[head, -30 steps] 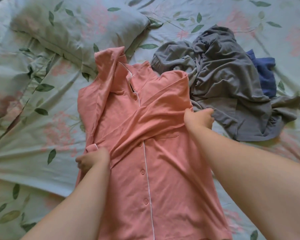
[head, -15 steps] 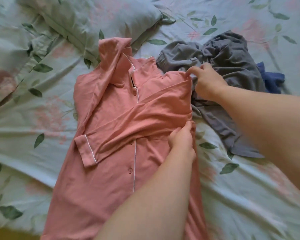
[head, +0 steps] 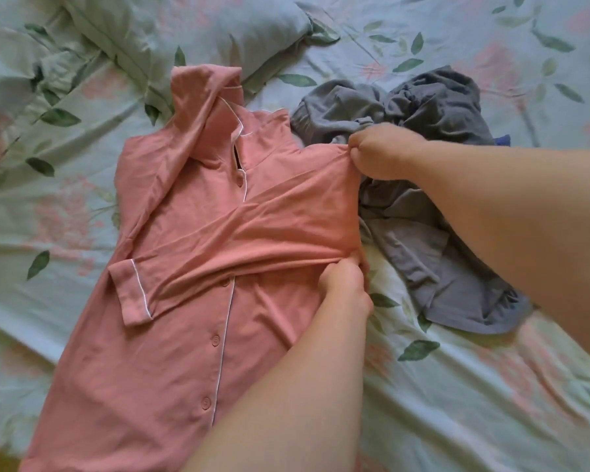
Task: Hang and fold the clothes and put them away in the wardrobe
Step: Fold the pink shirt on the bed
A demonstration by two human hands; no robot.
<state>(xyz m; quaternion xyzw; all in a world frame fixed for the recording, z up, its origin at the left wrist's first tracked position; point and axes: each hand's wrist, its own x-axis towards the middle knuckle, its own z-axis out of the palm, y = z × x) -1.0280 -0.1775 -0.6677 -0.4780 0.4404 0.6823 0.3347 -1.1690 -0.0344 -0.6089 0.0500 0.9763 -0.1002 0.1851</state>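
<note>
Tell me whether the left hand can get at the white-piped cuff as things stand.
Probably yes: only flat pink shirt lies between the left hand and the cuff, but it must first release the shirt edge it pinches.

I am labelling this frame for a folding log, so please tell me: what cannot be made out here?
Head view only:
1. blue garment: a sliver shows; the grey garment and the arm of the right hand hide the rest.
2. hem of the pink shirt: cut off by the bottom edge.
3. fingertips of the left hand: tucked under the shirt's fold.
</note>
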